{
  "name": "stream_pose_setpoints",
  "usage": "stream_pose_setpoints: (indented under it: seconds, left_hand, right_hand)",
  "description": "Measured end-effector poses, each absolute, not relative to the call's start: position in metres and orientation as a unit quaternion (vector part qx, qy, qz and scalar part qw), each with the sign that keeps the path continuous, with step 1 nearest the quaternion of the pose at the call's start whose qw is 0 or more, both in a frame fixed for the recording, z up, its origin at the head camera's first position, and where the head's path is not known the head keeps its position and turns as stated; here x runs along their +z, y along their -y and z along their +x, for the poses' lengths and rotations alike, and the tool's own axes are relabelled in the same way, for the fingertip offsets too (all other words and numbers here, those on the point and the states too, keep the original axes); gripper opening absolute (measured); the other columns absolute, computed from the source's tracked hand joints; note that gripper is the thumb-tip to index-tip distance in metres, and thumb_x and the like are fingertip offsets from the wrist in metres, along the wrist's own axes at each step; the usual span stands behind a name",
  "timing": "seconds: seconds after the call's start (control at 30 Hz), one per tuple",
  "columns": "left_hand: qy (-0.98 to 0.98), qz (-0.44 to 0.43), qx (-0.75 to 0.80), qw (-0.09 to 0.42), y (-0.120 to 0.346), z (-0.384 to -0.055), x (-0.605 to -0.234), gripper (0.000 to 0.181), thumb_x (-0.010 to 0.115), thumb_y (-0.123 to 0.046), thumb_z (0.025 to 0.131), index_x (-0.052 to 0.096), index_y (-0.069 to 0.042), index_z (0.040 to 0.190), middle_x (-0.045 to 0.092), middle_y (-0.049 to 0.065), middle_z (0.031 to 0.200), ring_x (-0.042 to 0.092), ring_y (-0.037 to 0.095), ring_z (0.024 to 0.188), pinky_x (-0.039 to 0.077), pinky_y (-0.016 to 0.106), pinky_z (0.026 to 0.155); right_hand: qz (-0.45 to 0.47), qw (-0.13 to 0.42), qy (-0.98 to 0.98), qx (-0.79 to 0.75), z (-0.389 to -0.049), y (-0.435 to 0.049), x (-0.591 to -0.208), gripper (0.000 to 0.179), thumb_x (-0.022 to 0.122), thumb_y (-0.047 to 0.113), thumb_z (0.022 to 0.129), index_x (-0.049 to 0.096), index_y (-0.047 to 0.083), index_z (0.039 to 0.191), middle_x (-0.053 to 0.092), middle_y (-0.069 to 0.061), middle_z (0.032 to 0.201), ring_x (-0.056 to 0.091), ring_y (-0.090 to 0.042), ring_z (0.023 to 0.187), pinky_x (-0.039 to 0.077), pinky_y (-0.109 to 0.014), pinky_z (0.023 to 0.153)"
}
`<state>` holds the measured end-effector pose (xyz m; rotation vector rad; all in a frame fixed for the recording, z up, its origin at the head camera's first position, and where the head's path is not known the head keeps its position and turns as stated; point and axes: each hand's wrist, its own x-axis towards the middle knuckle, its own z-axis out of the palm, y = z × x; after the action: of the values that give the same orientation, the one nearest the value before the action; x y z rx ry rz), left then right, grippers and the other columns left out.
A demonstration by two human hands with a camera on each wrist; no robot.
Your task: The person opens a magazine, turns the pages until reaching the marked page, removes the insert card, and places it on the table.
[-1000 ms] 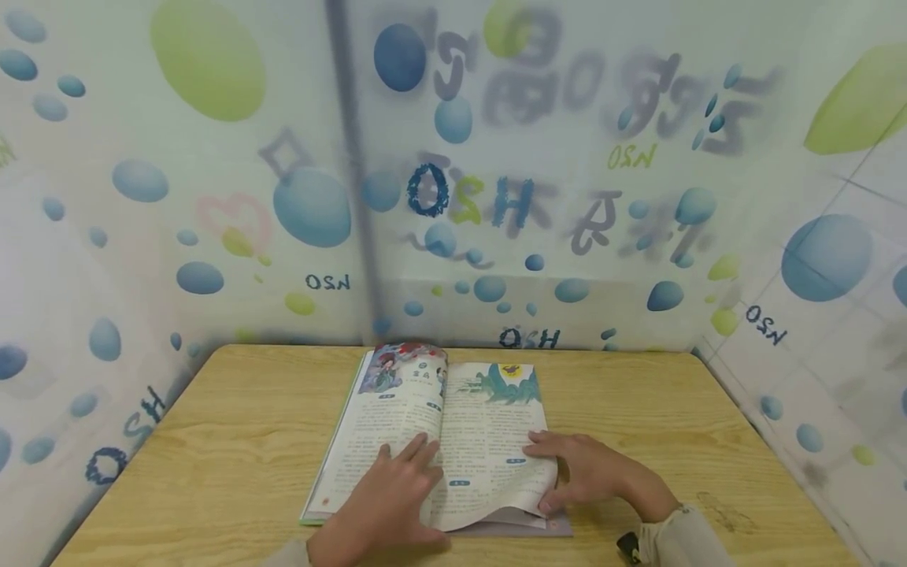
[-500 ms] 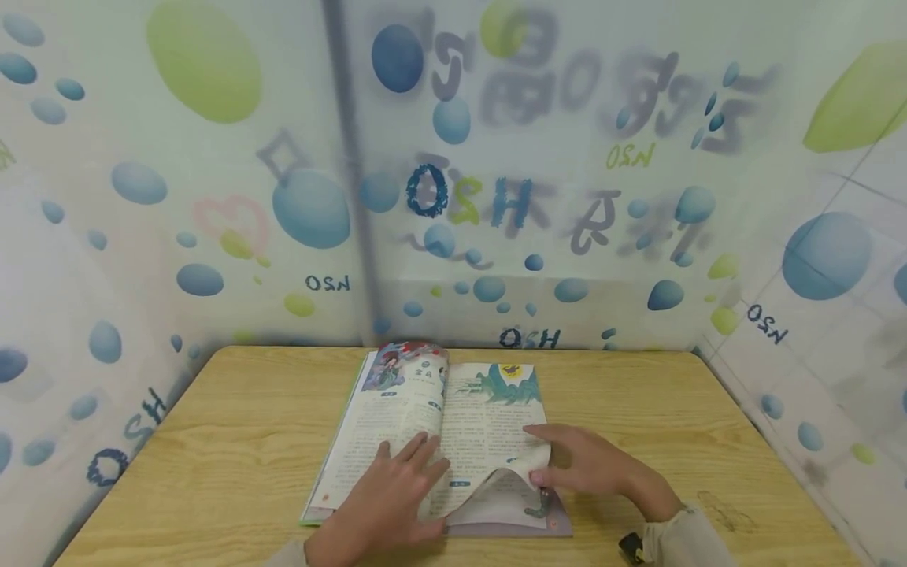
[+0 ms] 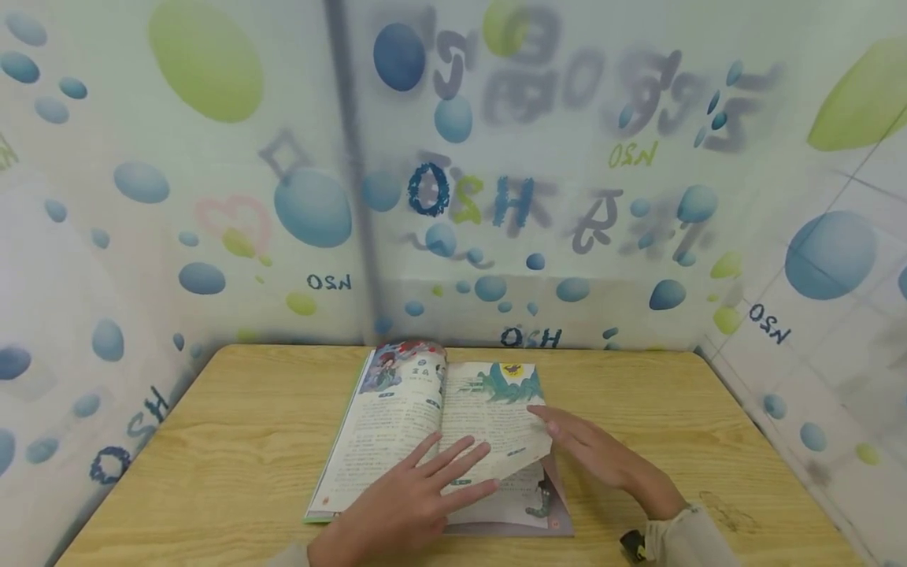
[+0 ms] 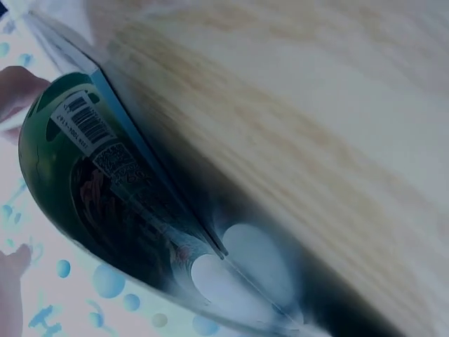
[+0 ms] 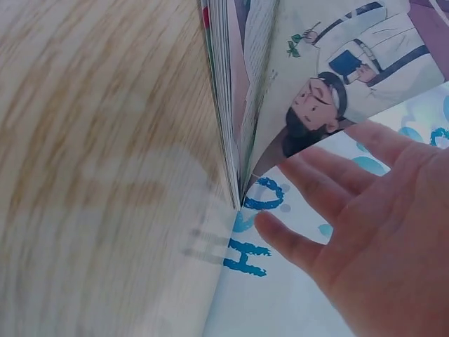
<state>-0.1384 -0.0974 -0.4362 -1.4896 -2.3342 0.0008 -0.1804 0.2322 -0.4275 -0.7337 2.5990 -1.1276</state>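
1. Here, the book (image 3: 383, 441) lay open on the bench (image 3: 241, 441).
2. Across its lower middle, the left hand (image 3: 407, 504) had its grip spread.
3. The raised page (image 3: 496, 417) showed the sheet beneath (image 3: 513, 500).
4. At that page's outer edge, the right hand (image 3: 598, 453) held its fingers straight, its grip unclosed, seemingly touching the paper.

Yellow-tan wood-grain tabletop (image 3: 241, 441): smooth, faint reflections at its edge. Open book with white printed pages (image 3: 386, 425), near the front edge: thin paper, looks matt. Its dark green cover (image 4: 119, 189): smooth. White drop-printed sheet (image 3: 609, 291) past the far edge: cloth or plastic unclear. Beige sleeve (image 3: 690, 543): matt cloth.
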Motion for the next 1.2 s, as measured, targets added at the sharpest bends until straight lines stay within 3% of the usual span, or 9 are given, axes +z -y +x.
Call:
stream_pose_setpoints:
  seconds: [0.13,0.37,0.63,0.73,0.83,0.97,1.07,1.2]
  left_hand:
    - [0.812,-0.545,0.047,0.206,0.095,-0.135,-0.435,0.081,0.072,-0.035,0.091,0.028,-0.028,0.158,0.013,0.001,0.167,0.01,0.022,0.153,0.03,0.051,0.115]
    - [0.799,-0.55,0.077,0.233,0.095,-0.131,-0.438,0.07,0.069,-0.04,0.092,0.039,-0.025,0.154,0.017,0.0,0.166,0.011,0.021,0.153,0.023,0.051,0.118]
    - [0.802,-0.538,0.105,0.236,0.095,-0.132,-0.436,0.042,0.069,-0.032,0.09,0.068,-0.016,0.128,0.044,0.003,0.154,0.016,0.022,0.152,0.019,0.051,0.119]
    - [0.814,-0.52,0.109,0.234,0.096,-0.132,-0.436,0.039,0.068,-0.032,0.086,0.072,-0.013,0.121,0.053,0.006,0.146,0.024,0.023,0.15,0.018,0.05,0.12]
    - [0.829,-0.503,0.105,0.22,0.097,-0.133,-0.435,0.039,0.068,-0.035,0.084,0.074,-0.013,0.116,0.058,0.007,0.141,0.034,0.025,0.145,0.017,0.049,0.12]
    - [0.843,-0.489,0.104,0.198,0.098,-0.134,-0.435,0.037,0.068,-0.041,0.086,0.075,-0.016,0.112,0.06,0.007,0.138,0.041,0.026,0.141,0.018,0.052,0.119]
    - [0.847,-0.483,0.11,0.194,0.099,-0.134,-0.434,0.033,0.067,-0.042,0.086,0.076,-0.018,0.107,0.061,0.006,0.137,0.044,0.026,0.139,0.022,0.055,0.117]
    - [0.857,-0.466,0.117,0.185,0.1,-0.134,-0.433,0.03,0.066,-0.043,0.084,0.074,-0.02,0.101,0.06,0.006,0.138,0.046,0.026,0.137,0.028,0.059,0.113]
  right_hand:
    - [-0.24,0.079,-0.891,-0.377,-0.181,-0.234,-0.429,0.052,0.03,0.031,0.11,0.027,0.01,0.158,0.022,-0.016,0.162,0.02,-0.042,0.148,0.019,-0.066,0.113]
    - [-0.231,0.067,-0.898,-0.368,-0.182,-0.238,-0.431,0.061,0.033,0.036,0.109,0.016,0.007,0.159,0.014,-0.012,0.164,0.016,-0.039,0.149,0.018,-0.062,0.115]
    - [-0.227,0.084,-0.899,-0.366,-0.183,-0.238,-0.431,0.057,0.03,0.034,0.109,0.019,0.005,0.158,0.018,-0.014,0.163,0.018,-0.039,0.149,0.017,-0.06,0.116]
    - [-0.23,0.103,-0.902,-0.35,-0.183,-0.237,-0.432,0.061,0.038,0.039,0.107,0.025,0.006,0.157,0.022,-0.015,0.162,0.021,-0.038,0.148,0.019,-0.06,0.116]
    - [-0.252,0.137,-0.906,-0.313,-0.182,-0.237,-0.434,0.075,0.058,0.048,0.097,0.031,0.01,0.156,0.026,-0.015,0.161,0.025,-0.039,0.147,0.02,-0.064,0.114]
    - [-0.278,0.184,-0.905,-0.266,-0.179,-0.239,-0.437,0.099,0.081,0.056,0.074,0.039,0.014,0.153,0.028,-0.014,0.161,0.028,-0.042,0.145,0.023,-0.068,0.111]
    - [-0.278,0.202,-0.904,-0.255,-0.178,-0.24,-0.438,0.107,0.087,0.056,0.064,0.043,0.014,0.151,0.028,-0.014,0.161,0.027,-0.045,0.144,0.02,-0.068,0.111]
    - [-0.279,0.205,-0.906,-0.244,-0.178,-0.238,-0.438,0.109,0.091,0.052,0.06,0.045,0.012,0.15,0.028,-0.015,0.161,0.026,-0.05,0.143,0.018,-0.07,0.111]
